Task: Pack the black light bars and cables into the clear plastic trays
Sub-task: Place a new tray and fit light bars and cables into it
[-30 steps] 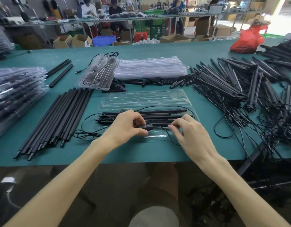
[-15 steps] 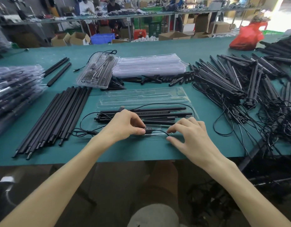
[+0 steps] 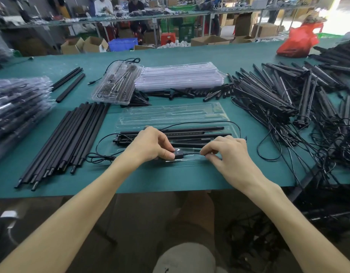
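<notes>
An open clear plastic tray lies on the green table in front of me. Black light bars lie lengthwise in its near half. My left hand pinches a small black inline controller on the cable and presses it against the tray's front edge. My right hand pinches the thin black cable just right of the controller. The cable loops off the tray to the left and arcs over the bars to the right.
A row of loose black bars lies left of the tray. Filled trays are stacked at far left. One packed tray and a stack of empty trays sit behind. A tangled pile of bars and cables covers the right side.
The controller now shows beside my left thumb, shifted slightly right along the tray's front. My right hand's fingers have closed from spread to a pinch on the cable.
</notes>
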{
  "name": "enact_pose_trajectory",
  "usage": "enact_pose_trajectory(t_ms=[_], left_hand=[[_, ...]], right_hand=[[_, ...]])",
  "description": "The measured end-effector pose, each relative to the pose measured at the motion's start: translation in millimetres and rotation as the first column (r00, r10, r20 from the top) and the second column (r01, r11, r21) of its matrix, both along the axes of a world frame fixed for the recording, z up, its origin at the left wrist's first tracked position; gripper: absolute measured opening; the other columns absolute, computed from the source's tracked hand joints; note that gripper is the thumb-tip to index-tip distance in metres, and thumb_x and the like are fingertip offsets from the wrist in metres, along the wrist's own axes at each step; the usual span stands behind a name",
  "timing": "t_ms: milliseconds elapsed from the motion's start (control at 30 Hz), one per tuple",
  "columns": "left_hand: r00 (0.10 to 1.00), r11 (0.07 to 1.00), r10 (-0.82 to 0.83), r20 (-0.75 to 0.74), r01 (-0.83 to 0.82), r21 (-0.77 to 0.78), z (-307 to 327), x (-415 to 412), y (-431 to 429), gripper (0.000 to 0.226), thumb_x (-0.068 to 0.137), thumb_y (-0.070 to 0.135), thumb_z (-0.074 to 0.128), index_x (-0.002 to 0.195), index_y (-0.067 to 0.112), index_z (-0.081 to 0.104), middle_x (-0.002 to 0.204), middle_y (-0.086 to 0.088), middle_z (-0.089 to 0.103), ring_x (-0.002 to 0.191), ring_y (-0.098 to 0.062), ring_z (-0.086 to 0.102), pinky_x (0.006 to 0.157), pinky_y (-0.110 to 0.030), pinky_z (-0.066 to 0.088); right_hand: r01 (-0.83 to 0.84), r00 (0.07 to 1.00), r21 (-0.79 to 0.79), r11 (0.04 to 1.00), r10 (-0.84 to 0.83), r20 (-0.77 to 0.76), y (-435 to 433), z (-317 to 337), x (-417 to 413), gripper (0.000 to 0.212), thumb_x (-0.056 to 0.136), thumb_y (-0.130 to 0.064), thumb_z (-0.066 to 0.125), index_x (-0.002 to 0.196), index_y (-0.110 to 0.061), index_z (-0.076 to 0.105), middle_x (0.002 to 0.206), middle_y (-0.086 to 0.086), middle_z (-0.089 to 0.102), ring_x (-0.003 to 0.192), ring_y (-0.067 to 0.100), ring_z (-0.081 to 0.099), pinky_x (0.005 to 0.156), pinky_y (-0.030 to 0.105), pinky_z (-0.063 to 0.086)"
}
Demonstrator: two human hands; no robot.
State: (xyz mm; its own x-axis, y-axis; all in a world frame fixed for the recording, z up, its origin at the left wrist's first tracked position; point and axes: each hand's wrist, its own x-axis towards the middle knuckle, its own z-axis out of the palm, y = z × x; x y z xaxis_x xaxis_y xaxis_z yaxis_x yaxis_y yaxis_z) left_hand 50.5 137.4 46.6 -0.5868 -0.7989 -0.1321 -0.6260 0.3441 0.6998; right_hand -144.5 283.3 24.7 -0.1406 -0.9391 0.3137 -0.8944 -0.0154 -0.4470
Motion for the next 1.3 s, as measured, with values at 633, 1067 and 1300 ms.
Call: enact_pose_trajectory(t_ms=[633,1067,1300], left_hand=[[0.997,0.968,-0.054,0.055,0.065,-0.241,9,6,2,0.006,0.083,0.023,0.082,0.080,0.027,0.078,0.072,0.016,0.072,0.067,0.008,0.063,0.073,-0.020,0.051],[0.966,0.797,0.256,-0.036,-0.232,-0.558,-15,26,-32,0.031,0.092,0.004,0.068,0.120,0.017,0.067,0.113,-0.004,0.067,0.103,-0.022,0.063,0.105,-0.041,0.042],[0.891,0.695,0.412,-0.191,-0.442,-0.567,5,57,-55,0.032,0.094,-0.004,0.060,0.119,0.014,0.066,0.116,-0.010,0.058,0.097,-0.023,0.061,0.091,-0.036,0.048]], right_hand=[[0.039,0.963,-0.085,0.996,-0.015,0.268,3,5,-12,0.011,0.091,-0.022,0.073,0.101,-0.027,0.074,0.102,-0.014,0.066,0.103,0.009,0.056,0.099,0.030,0.038],[0.477,0.854,0.075,0.876,-0.482,0.194,-36,-12,-52,0.039,0.100,-0.014,0.052,0.139,-0.011,0.053,0.128,0.009,0.061,0.125,0.035,0.043,0.105,0.047,0.029],[0.441,0.885,-0.180,0.879,-0.393,0.251,-29,-19,-47,0.026,0.100,-0.003,0.049,0.118,-0.013,0.066,0.118,0.007,0.060,0.115,0.025,0.047,0.098,0.038,0.027]])
